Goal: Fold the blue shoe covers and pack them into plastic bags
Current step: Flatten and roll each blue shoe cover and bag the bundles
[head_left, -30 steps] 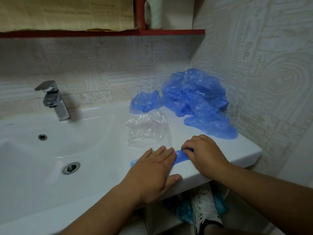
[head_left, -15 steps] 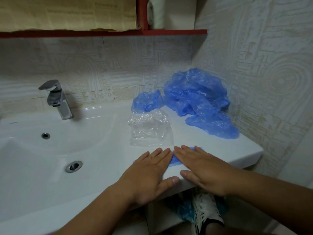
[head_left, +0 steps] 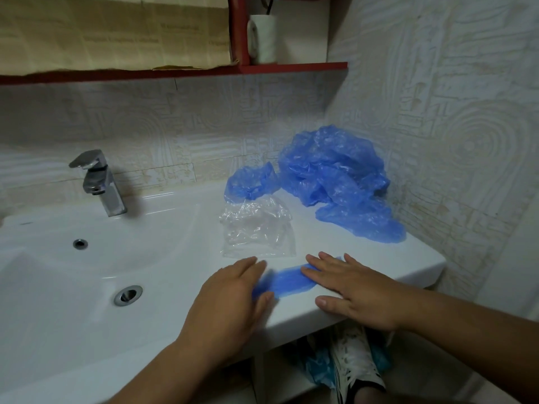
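Observation:
A folded blue shoe cover (head_left: 291, 279) lies as a narrow strip on the white sink counter (head_left: 388, 258) near its front edge. My right hand (head_left: 355, 290) presses flat on the strip's right part, fingers straight. My left hand (head_left: 233, 298), blurred by motion, holds the strip's left end between thumb and fingers. Just behind the strip lie clear plastic bags (head_left: 256, 228). Further back sits a loose blue shoe cover (head_left: 248, 183), and to its right, against the wall corner, a big pile of blue shoe covers (head_left: 332, 176).
The basin with its drain (head_left: 127, 295) fills the left; a chrome faucet (head_left: 99, 185) stands behind it. A red shelf (head_left: 291, 67) with a paper roll hangs above. Tiled walls close the back and right. Below the counter edge I see a white shoe (head_left: 353, 363) on blue plastic.
My hands lay side by side flat on the strip; now they have moved apart, the left hand slid left and took hold of the strip's end, uncovering its middle.

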Tool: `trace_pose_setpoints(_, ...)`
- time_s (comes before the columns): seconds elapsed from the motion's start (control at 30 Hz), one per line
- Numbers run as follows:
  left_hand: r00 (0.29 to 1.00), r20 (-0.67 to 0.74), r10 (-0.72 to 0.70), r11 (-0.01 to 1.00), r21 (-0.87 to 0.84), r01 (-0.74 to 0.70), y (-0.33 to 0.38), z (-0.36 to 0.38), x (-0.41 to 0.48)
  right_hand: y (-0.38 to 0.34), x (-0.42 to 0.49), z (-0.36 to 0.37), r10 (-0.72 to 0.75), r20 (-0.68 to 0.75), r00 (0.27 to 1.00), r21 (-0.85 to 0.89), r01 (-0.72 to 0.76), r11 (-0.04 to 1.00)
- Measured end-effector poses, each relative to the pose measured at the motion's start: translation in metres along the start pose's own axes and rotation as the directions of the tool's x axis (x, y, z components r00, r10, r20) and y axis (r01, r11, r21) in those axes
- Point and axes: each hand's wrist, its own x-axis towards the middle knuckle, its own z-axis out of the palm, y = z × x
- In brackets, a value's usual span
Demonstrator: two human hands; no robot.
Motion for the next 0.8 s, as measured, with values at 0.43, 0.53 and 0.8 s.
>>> trace_pose_setpoints(0.43,0.969,0.159,0.188,0.95,-0.28,-0.138,0.02,-0.008,0.035,0.0,0.011,0.001,0.061,-0.464,0.884,0.053,-0.041,0.998)
trace_pose_setpoints(0.53,0.97,0.198,0.139,0.901,-0.432,-0.041,0.021,-0.008,0.049,0.005,0.02,0.006,0.082,-0.506,0.859,0.031,-0.076,0.997)
trace_pose_setpoints(0.8,0.94,0.124,0.318,0.927,-0.25,-0.28,0.016,0.006,0.064,0.014,0.04,0.006,0.083,-0.604,0.793,-0.017,-0.117,0.993)
